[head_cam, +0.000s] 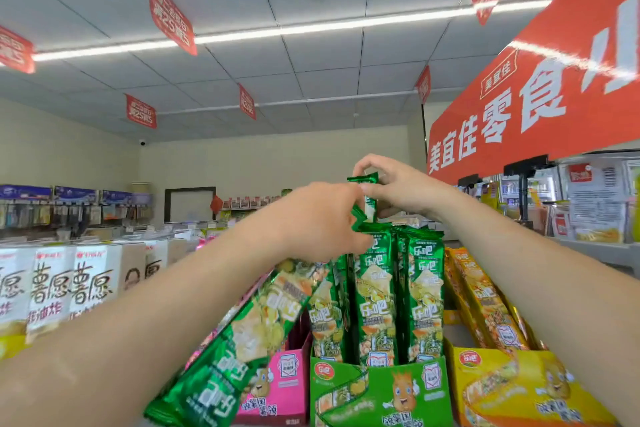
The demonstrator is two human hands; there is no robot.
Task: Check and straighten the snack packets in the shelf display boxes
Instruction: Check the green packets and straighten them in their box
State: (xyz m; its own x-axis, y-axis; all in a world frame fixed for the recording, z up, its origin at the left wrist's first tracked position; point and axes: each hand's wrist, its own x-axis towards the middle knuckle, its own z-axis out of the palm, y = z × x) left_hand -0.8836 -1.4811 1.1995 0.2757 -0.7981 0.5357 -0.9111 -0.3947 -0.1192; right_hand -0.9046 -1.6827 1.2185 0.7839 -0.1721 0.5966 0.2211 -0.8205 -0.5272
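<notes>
Well left of the green display box [377, 392] stand white snack boxes [52, 288] with dark lettering. Just left of that box, a tilted green packet [242, 340] slants across the front of a pink box [280, 388], its lower end down to the left and its upper end rising toward the top of the green box's row.

The left hand [322, 218] is above the green box's left corner, forearm reaching in from the lower left. Its fingers curl round the tilted packet near its top, and the crimped end pokes out past the fingertips.

The upright green packets [398, 288] stand side by side in the green box. Directly above them the right hand [398, 187], forearm coming in from the lower right, pinches a raised green packet [367, 194] between thumb and fingers, higher than the row.

Right of the green box, touching it, a yellow box [519, 388] holds yellow packets [485, 295] leaning left.
</notes>
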